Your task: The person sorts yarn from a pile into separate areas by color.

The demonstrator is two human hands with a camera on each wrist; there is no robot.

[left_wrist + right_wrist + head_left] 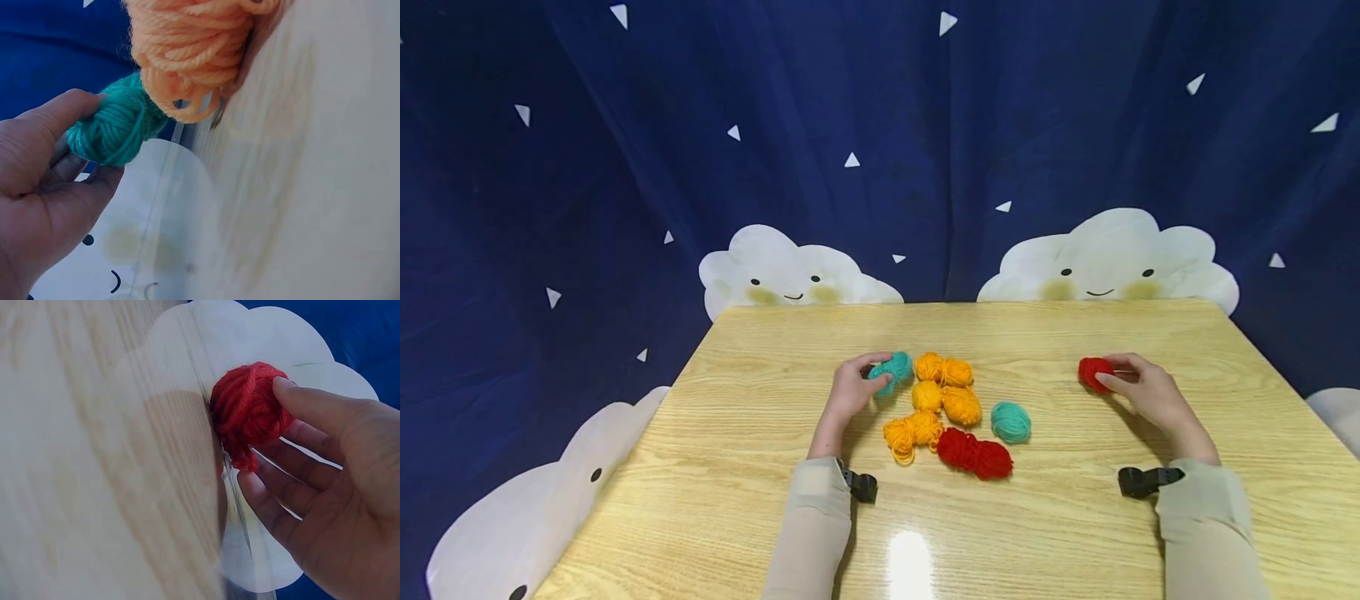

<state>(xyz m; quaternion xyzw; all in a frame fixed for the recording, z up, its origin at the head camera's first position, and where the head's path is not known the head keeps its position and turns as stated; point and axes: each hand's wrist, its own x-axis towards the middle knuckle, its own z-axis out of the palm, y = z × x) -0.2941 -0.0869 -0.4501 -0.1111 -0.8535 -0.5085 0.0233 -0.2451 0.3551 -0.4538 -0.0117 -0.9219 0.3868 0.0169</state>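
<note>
My left hand (pixel 852 386) grips a teal yarn bundle (pixel 896 367), pinched in at its middle, between thumb and fingers. In the left wrist view the thumb lies over the near end of that teal bundle (pixel 112 128), with fingertips beneath it. Farther right, my right hand (pixel 1152 393) pinches a small red yarn ball (pixel 1092 374). The right wrist view shows the thumb on top of this red ball (pixel 250 403) and the other fingers along its underside. A short loop of strand hangs from the ball, close to the tabletop.
Several orange yarn bundles (pixel 962 406) are clustered just right of my left hand. Below them lies a red bundle (pixel 974 454), with a teal ball (pixel 1011 422) to its upper right. The wooden table (pixel 715 467) ends at a dark blue curtain (pixel 820 83) with clouds.
</note>
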